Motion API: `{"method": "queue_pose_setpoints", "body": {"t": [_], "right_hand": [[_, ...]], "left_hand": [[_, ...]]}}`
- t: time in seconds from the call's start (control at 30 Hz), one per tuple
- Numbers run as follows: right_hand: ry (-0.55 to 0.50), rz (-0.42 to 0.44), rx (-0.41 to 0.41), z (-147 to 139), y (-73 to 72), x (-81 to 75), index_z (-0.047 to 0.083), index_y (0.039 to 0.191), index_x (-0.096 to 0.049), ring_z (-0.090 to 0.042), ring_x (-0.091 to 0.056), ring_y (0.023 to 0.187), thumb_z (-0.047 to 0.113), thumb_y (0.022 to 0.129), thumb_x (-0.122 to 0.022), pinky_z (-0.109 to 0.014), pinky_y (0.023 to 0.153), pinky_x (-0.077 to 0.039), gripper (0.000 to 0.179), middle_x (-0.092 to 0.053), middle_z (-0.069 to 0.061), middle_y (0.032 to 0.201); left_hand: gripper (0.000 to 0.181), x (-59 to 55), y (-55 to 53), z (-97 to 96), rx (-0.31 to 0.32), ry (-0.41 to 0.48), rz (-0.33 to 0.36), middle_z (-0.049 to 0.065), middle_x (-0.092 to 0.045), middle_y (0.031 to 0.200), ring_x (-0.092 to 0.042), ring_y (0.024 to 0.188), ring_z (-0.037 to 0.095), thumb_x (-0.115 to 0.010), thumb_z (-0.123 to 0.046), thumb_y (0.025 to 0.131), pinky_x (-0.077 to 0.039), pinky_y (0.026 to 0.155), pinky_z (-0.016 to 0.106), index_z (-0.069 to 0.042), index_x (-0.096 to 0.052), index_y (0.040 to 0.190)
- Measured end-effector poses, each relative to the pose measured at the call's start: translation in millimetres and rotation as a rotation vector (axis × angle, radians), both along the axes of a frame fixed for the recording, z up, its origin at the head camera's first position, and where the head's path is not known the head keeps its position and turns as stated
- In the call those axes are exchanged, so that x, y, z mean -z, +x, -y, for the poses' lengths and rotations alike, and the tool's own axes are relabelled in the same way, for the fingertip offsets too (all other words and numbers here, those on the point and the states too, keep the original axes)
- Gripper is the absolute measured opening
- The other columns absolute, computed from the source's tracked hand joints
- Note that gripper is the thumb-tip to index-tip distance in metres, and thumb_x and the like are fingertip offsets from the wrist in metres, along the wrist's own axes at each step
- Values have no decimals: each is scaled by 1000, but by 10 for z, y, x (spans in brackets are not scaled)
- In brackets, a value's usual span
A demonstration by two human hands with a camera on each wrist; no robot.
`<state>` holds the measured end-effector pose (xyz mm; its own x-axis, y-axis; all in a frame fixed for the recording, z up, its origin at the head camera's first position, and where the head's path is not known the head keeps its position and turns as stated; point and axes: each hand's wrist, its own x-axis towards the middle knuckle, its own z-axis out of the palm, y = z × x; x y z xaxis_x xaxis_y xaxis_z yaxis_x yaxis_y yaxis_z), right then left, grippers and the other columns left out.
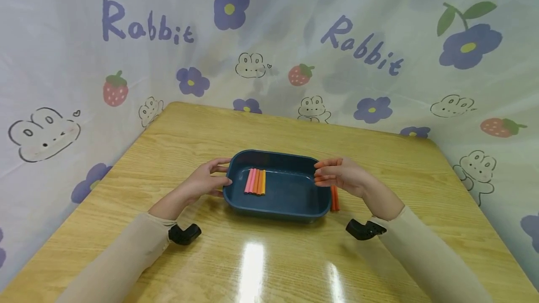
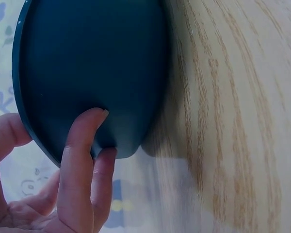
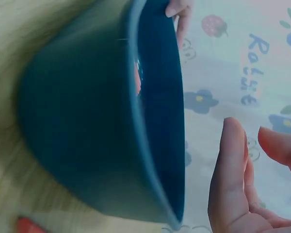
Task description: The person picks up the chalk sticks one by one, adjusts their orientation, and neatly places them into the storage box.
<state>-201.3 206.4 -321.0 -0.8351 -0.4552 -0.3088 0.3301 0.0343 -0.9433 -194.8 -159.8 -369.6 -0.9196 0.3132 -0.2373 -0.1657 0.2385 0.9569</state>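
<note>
Your left hand [image 1: 203, 182] grips the tray [image 1: 290, 193], long axis left-right, by its left end; your right hand [image 1: 344, 176], fingers loose, hovers at the right.

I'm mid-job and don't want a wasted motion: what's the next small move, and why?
I'd probably lower the empty right hand to the red-orange sticks: they lie outside the dark blue tray, by its right end, while pink, orange and yellow sticks lie inside, and the left hand grips the opposite end.
</note>
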Motion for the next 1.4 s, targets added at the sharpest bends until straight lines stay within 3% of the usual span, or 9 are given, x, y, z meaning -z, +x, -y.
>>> {"method": "queue_pose_setpoints", "body": {"t": [0.3, 0.6, 0.8, 1.13, 1.4], "right_hand": [[-39, -5, 144, -262, 149, 210, -9, 108, -51, -18, -65, 77, -2, 94, -48, -29, 75, -54, 16, -61, -9, 86], [155, -70, 237, -483, 236, 505, -20, 127, -37, -13, -63, 85, 2, 90, -56, -33, 84, -51, 47, -61, -9, 99], [215, -118, 253, -544, 234, 670, -24, 126, -35, -13, -64, 81, -1, 89, -55, -30, 78, -53, 48, -61, -12, 101], [470, -140, 296, -435, 231, 718, -19, 118, -49, -17, -65, 74, -1, 84, -63, -32, 69, -55, 42, -66, -16, 93], [564, -134, 249, -394, 192, 708, -17, 113, -52, -22, -65, 74, 0, 82, -66, -35, 69, -55, 38, -63, -21, 97]], "left_hand": [[62, 6, 6, -4, -1, 12, -1, 27, -36, 136, -60, 98, 36, -57, -2, 89, -55, 71, 42, -7, -29, 145], [63, 9, 4, -1, -4, 11, -1, 27, -36, 136, -59, 99, 36, -57, -2, 89, -55, 70, 42, -7, -29, 145], [63, -6, 6, -6, -1, 11, -1, 27, -36, 135, -59, 99, 37, -57, -2, 89, -55, 70, 42, -7, -30, 145], [63, -7, 4, -11, 1, 15, 1, 27, -37, 133, -60, 96, 37, -57, -1, 88, -55, 69, 42, -7, -30, 144], [63, -7, 6, 1, 2, 17, 1, 27, -36, 134, -60, 97, 36, -57, -1, 88, -55, 70, 42, -7, -29, 145]]}}
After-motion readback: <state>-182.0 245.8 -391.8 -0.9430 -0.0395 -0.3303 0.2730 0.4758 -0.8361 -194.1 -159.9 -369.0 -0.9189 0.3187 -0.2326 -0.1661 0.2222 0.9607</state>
